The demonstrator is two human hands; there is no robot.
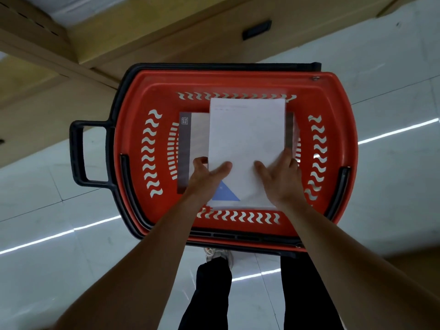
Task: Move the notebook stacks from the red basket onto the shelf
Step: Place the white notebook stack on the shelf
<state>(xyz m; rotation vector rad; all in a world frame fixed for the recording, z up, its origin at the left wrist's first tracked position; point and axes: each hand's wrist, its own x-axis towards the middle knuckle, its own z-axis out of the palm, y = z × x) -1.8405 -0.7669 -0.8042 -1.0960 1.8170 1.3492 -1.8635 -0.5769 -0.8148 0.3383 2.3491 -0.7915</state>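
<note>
A white notebook stack (pixel 246 141) with a blue triangle on its cover sits in the middle of the red basket (pixel 333 96). My left hand (pixel 204 173) grips its left edge, thumb on top and fingers curled under the side. On the stack's right edge, my right hand (pixel 279 176) does the same. Under it lies another notebook stack (pixel 190 144), grey-brown with a dark spine strip, showing at the left. A sliver of a stack shows at the right too.
The basket stands on a pale tiled floor (pixel 392 186), with a black handle (pixel 78 153) sticking out left. A wooden shelf unit (pixel 152 32) runs along the top of the view. My legs and a shoe (pixel 219 256) are just below the basket.
</note>
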